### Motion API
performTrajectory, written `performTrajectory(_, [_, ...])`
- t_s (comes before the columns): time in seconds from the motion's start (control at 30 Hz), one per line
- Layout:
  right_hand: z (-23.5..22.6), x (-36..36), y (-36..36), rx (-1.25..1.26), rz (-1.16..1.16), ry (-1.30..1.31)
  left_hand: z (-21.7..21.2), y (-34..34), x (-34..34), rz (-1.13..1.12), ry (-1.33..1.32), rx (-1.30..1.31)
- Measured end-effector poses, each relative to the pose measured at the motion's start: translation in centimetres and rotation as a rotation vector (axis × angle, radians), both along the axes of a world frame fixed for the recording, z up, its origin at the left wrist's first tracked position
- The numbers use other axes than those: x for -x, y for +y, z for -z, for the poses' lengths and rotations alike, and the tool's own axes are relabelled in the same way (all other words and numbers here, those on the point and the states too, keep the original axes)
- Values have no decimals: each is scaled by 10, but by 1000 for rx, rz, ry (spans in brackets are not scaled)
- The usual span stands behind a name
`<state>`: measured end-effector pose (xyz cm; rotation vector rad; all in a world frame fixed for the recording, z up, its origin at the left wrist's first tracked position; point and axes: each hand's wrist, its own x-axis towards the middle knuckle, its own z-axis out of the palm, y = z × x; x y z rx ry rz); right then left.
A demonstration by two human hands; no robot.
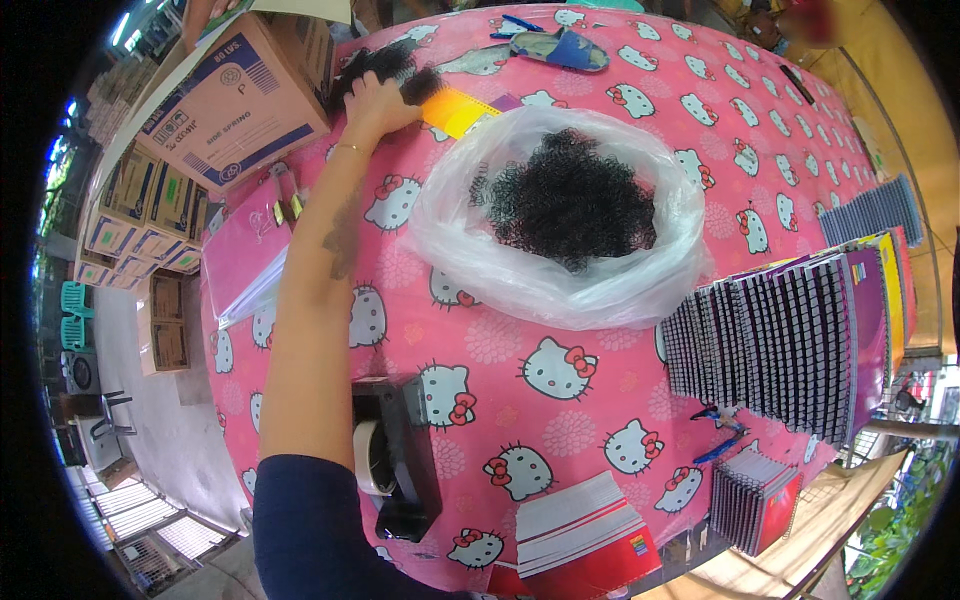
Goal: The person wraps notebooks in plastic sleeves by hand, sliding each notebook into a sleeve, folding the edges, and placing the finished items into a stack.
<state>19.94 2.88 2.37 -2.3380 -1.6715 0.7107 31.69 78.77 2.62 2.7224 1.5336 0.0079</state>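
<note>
My left arm stretches across the table. My left hand (376, 108) is at the far left, its fingers curled into a tangled pile of black spiral binding coils (385, 65); the fingertips are partly hidden by the coils. Just right of the hand lies a yellow notebook cover (455, 112) with a punched edge. A translucent white plastic bag (450, 250) stands wide open in the middle of the table, holding a heap of black curly coils (585, 200). My right hand is out of view.
On the pink patterned table are a black tape dispenser (410, 460), stacked spiral notebooks (770, 340), red notebooks (755, 500), red-covered paper (585, 530), blue-handled pliers (725, 440) and a blue slipper-shaped item (562, 48). Cardboard boxes (235, 110) stand left. Another person's hand (203, 18) shows there.
</note>
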Motion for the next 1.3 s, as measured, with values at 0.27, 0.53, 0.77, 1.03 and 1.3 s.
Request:
performTrajectory(0.27, [-3,1,-5,10,-12,10,18,-14,-13,265,-20,-397])
performTrajectory(0.53, [-4,0,-4,20,-26,15,6,-8,-6,103,-129,-196])
performTrajectory(0.77, [-9,8,-10,40,-47,29,-10,-33,5,136,-65,-103])
performTrajectory(1.03, [-11,34,-40,553,-203,180,-50,-93,22,-90,-416,-111])
performTrajectory(1.3, [3,41,-44,-344,240,20,-128,-207,116,-20,-1784,938])
